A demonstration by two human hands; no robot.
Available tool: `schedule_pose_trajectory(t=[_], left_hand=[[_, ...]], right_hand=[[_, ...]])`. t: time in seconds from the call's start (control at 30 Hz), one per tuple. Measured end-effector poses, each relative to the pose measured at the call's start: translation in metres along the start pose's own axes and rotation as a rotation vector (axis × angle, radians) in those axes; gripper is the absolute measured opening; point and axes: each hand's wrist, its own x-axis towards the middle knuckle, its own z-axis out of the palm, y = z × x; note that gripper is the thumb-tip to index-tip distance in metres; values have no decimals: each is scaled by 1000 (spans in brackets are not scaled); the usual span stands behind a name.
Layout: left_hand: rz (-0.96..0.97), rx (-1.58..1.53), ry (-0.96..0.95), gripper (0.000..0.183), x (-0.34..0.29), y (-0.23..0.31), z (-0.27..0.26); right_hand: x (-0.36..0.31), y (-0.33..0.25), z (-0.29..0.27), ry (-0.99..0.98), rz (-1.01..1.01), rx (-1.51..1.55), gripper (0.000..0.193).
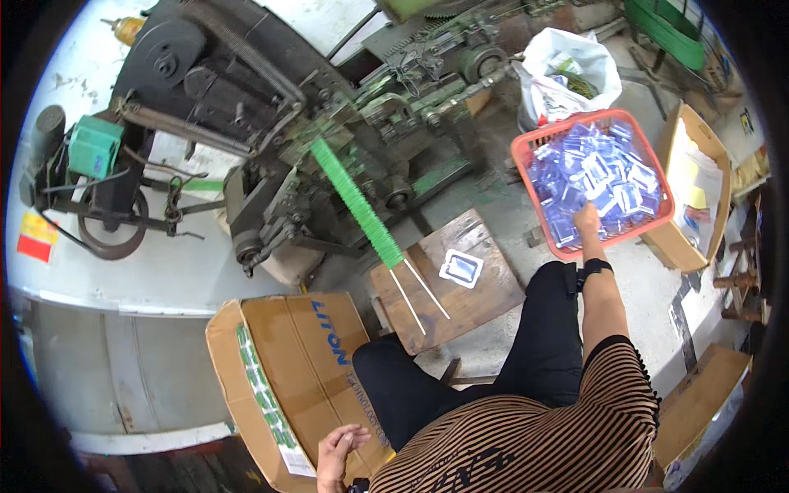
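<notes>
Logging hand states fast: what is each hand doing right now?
Left hand: open, fingers loosely curled, empty, by the cardboard box.
Right hand: in the red basket among blue packets; grip cannot be told.

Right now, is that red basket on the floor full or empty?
Nearly full. The red basket is heaped almost to its rim with small blue packets, and the right hand reaches into them.
</notes>
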Motion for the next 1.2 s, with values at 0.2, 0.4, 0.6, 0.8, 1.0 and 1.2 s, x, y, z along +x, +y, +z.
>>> schedule_pose_trajectory(t=[0.2,0.4,0.6,0.8,1.0,1.2], left_hand=[[-81,-46,-150,28,21,-10,2],[-177,-80,-76,29,13,-39,3],[-176,-114,-103,28,27,-29,14],[-180,-144,-212,29,56,-41,20],[-160,-152,-266,28,68,-53,24],[-120,-179,-310,27,71,-73,24]], right_hand=[[64,49,23,-108,-160,277,52],[-48,-76,-36,-63,150,60,76],[-1,3,-7,-94,59,457,48],[-19,25,-29,-297,194,983,34],[-113,-32,-57,-530,47,1422,26],[-214,-109,-39,-676,-146,1166,24]])
